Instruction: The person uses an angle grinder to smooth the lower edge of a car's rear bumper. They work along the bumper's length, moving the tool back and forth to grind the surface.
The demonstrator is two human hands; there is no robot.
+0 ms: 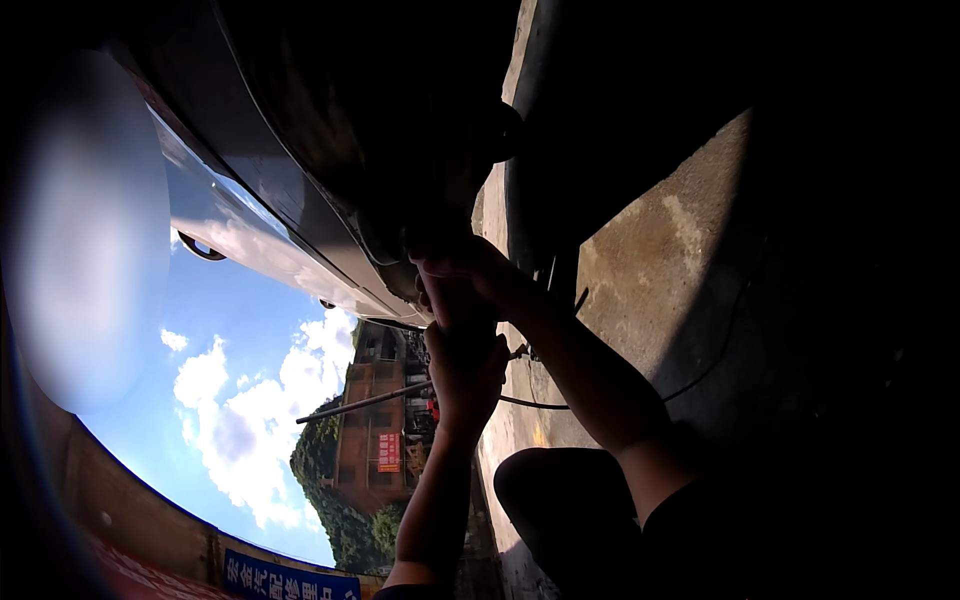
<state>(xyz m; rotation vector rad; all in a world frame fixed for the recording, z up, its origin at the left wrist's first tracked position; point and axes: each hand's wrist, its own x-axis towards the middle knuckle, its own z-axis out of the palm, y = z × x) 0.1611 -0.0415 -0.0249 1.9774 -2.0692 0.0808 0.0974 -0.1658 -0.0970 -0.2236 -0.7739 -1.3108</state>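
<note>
Both my hands are raised at the dark underside of a car. A dull reddish, thick rounded object lies between them; shadow hides its kind. My left hand is closed around its lower end. My right hand wraps its upper part, close to the car's edge, with fingertips showing on the left side. Beside my left hand is a small fitting. A thin dark hose runs right from near that hand, and a straight dark rod extends left; whether either joins the object I cannot tell.
The scene lies sideways, with sky at left and sunlit concrete ground at right. Deep shadow covers much of the right side. My dark-clothed knee is below my right forearm. Beyond stand a brick building and a blue sign.
</note>
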